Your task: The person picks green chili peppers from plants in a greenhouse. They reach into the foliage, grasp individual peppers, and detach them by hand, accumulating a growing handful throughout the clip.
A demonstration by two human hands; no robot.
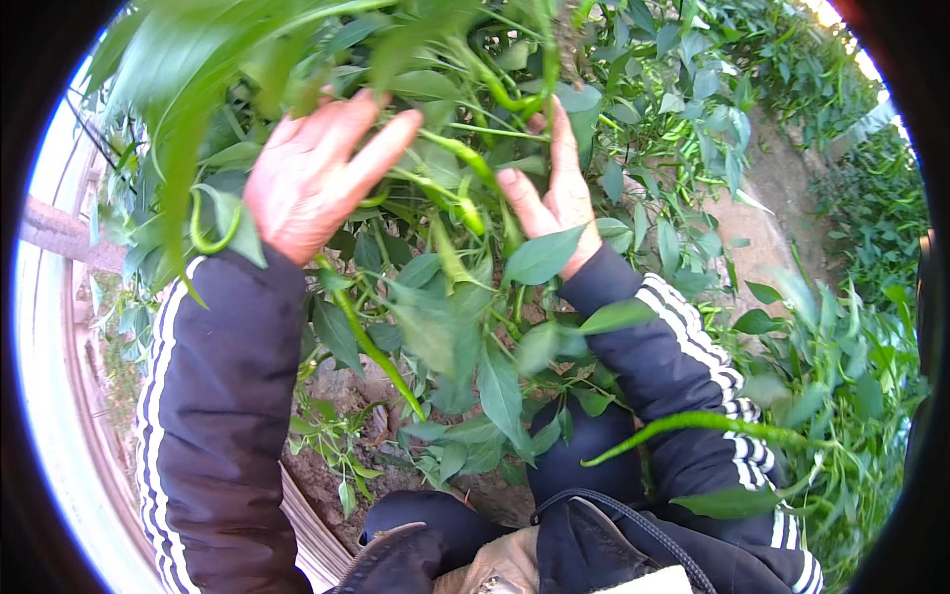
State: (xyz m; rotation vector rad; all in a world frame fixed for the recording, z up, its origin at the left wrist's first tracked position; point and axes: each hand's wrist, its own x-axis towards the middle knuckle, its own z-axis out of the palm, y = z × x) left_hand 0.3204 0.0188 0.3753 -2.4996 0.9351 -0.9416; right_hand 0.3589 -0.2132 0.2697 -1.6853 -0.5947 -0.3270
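My left hand (319, 167) reaches into a green chili pepper plant, back of the hand up and thumb apart from the fingers. Leaves partly cover its fingertips, and I see nothing held in it. Opposite it, my right hand (560, 193) has its thumb and forefinger spread among the stems. Between the hands hang slender green chili peppers, one (464, 156) near my right thumb and another (464, 211) just below. A curled pepper (505, 89) lies above, by the right fingertips. Below my left wrist hangs a long straight pepper (375, 353).
A long pepper (698, 423) crosses in front of my right sleeve. Blurred leaves (200, 82) hang close to the camera at upper left. More pepper plants (839, 386) grow to the right, beside a bare soil path (772, 193). A horizontal bar (70, 234) stands at the left.
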